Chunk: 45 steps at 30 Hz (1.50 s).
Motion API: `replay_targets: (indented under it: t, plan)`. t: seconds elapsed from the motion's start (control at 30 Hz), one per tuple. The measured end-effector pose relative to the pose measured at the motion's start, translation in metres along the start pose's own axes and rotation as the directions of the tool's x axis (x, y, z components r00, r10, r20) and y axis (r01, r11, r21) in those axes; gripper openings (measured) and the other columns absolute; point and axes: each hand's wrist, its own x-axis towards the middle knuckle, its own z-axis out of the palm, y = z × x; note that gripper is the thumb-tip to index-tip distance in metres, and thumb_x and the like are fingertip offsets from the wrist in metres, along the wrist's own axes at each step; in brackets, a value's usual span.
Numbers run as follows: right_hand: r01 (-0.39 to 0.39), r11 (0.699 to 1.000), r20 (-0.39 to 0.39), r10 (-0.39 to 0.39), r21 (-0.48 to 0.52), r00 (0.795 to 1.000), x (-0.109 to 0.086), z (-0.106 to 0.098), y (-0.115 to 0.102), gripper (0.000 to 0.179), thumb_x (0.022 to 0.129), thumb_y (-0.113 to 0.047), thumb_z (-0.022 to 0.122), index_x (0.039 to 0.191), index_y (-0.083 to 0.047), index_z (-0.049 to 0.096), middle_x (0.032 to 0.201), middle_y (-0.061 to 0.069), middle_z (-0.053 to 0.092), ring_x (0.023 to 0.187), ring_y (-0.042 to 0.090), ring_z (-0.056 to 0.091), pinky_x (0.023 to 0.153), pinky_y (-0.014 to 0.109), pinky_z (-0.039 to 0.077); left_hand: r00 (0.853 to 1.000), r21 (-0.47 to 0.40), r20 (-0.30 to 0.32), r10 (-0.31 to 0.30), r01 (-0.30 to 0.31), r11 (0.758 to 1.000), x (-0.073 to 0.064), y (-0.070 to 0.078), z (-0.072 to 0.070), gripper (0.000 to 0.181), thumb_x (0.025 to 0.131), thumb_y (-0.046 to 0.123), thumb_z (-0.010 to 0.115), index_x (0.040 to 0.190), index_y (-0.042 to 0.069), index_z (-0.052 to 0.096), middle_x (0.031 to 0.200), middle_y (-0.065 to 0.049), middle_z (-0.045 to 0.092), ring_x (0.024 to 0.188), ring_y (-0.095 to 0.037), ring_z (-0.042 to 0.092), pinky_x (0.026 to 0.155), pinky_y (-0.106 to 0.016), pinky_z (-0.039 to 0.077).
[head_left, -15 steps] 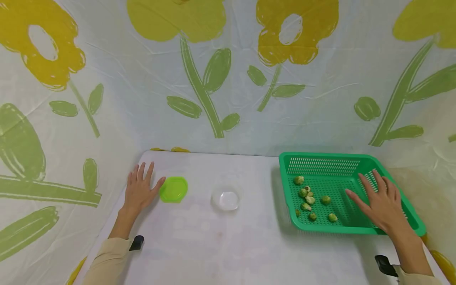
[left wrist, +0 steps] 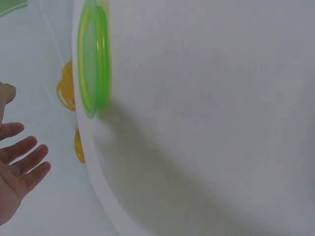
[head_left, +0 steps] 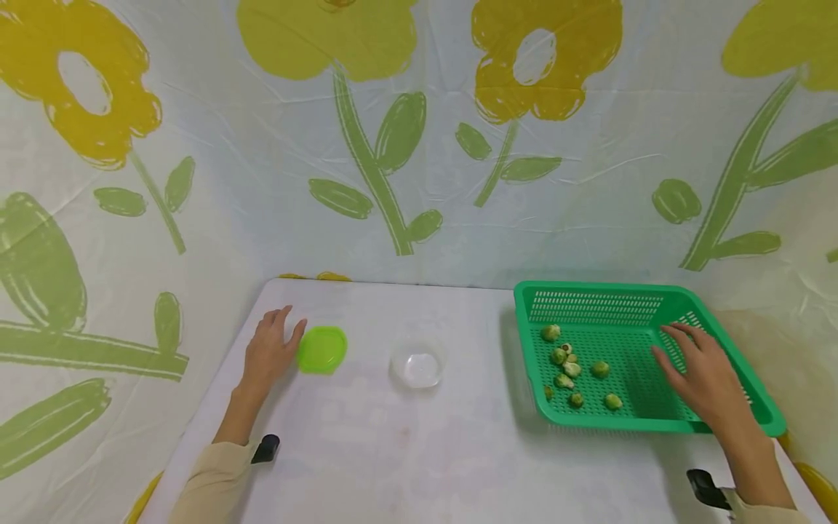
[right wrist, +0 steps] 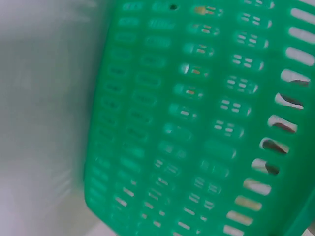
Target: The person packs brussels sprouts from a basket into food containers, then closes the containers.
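My left hand (head_left: 267, 351) hovers over the left side of the table, its fingers loosely bent and holding nothing. Just right of it lies a lime-green plastic lid (head_left: 322, 350); the left wrist view has the lid (left wrist: 102, 64) near the top, apart from the spread fingers of the hand (left wrist: 17, 169). Over the right end of a green plastic basket (head_left: 655, 425) is my right hand (head_left: 707, 378), fingers relaxed, gripping nothing. Several Brussels sprouts (head_left: 600, 370) sit in the basket's left half. The right wrist view holds only the slotted basket wall (right wrist: 197, 142); the hand is hidden there.
A small clear bowl (head_left: 419, 367) stands between the lid and the basket on the white table (head_left: 406, 466). Behind the table hangs a cloth (head_left: 576, 233) printed with yellow flowers. Each wrist carries a black mount (head_left: 265, 449).
The left hand has shifted slightly right, and its spread fingers have bent. The right hand's fingers have come closer together and curved a little. Sprouts, lid and bowl stay put.
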Motion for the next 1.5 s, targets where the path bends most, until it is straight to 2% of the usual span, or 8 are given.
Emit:
replay_targets:
  t: [0.07,0.13,0.4,0.63,0.9,1.17,1.3,1.5]
  plan:
    - [-0.015,1.0,0.016,0.015,0.015,1.0,0.001,0.0,-0.003,0.032,0.092,0.002,0.071,0.121,0.011,0.062,0.119,0.035,0.057,0.109,0.055,0.051,0.084,0.07,0.042,0.999,-0.051,0.026,-0.023,0.024,0.998,0.0,0.005,0.003,0.05,0.105,0.027,0.061,0.141,-0.008,0.052,0.129,-0.032,0.056,0.116,-0.049,0.057,0.089,-0.065,0.053]
    - [-0.028,0.999,0.042,0.027,0.028,0.999,0.002,0.0,-0.006,0.033,0.09,0.006,0.071,0.121,0.011,0.061,0.118,0.034,0.057,0.107,0.053,0.052,0.081,0.068,0.043,0.998,-0.103,0.044,-0.034,0.038,0.994,0.0,0.009,0.007,0.051,0.105,0.026,0.061,0.142,-0.008,0.052,0.128,-0.031,0.059,0.115,-0.046,0.06,0.09,-0.062,0.053]
    - [0.003,0.998,0.088,-0.008,0.059,0.996,0.007,0.008,-0.018,0.038,0.086,0.008,0.075,0.122,0.009,0.063,0.115,0.03,0.06,0.102,0.049,0.057,0.074,0.063,0.048,0.994,-0.253,0.096,-0.061,0.083,0.964,-0.001,0.027,0.021,0.047,0.104,0.022,0.064,0.141,-0.006,0.054,0.127,-0.028,0.062,0.112,-0.041,0.062,0.097,-0.056,0.053]
    - [0.017,0.996,0.135,-0.028,0.083,0.99,0.013,0.015,-0.032,0.04,0.084,0.008,0.076,0.122,0.009,0.063,0.117,0.03,0.06,0.105,0.049,0.057,0.078,0.064,0.049,0.992,-0.373,0.115,-0.042,0.083,0.924,-0.004,0.045,0.032,0.043,0.103,0.019,0.065,0.138,-0.006,0.058,0.121,-0.022,0.065,0.108,-0.036,0.066,0.095,-0.051,0.056]
    - [0.017,0.99,0.233,-0.05,0.141,0.971,0.018,0.024,-0.042,0.04,0.086,0.006,0.077,0.124,0.008,0.063,0.118,0.03,0.061,0.103,0.05,0.06,0.075,0.065,0.053,0.991,-0.469,0.131,-0.012,0.073,0.88,-0.008,0.063,0.045,0.045,0.103,0.023,0.066,0.138,-0.004,0.059,0.121,-0.018,0.067,0.107,-0.033,0.067,0.094,-0.048,0.058]
    - [0.053,0.983,0.31,-0.106,0.174,0.945,0.021,0.033,-0.052,0.042,0.083,0.005,0.08,0.123,0.007,0.064,0.115,0.026,0.064,0.099,0.046,0.064,0.073,0.06,0.057,0.988,-0.564,0.156,0.022,0.071,0.823,-0.013,0.084,0.055,0.048,0.1,0.027,0.071,0.139,0.002,0.059,0.128,-0.022,0.064,0.111,-0.031,0.066,0.096,-0.047,0.058]
    - [0.066,0.979,0.343,-0.13,0.192,0.93,0.021,0.037,-0.059,0.042,0.081,0.006,0.082,0.12,0.008,0.065,0.113,0.026,0.065,0.098,0.046,0.065,0.072,0.057,0.058,0.978,-0.577,0.202,0.045,0.081,0.813,-0.018,0.095,0.06,0.054,0.098,0.031,0.073,0.142,0.004,0.058,0.134,-0.02,0.062,0.115,-0.029,0.064,0.099,-0.045,0.056]
    - [0.051,0.975,0.389,-0.134,0.218,0.911,0.019,0.044,-0.066,0.038,0.083,0.005,0.081,0.117,0.009,0.067,0.112,0.026,0.065,0.096,0.044,0.066,0.07,0.052,0.059,0.956,-0.571,0.282,0.083,0.097,0.815,-0.023,0.108,0.069,0.067,0.096,0.039,0.075,0.148,0.004,0.052,0.142,-0.017,0.057,0.123,-0.027,0.059,0.105,-0.045,0.053]
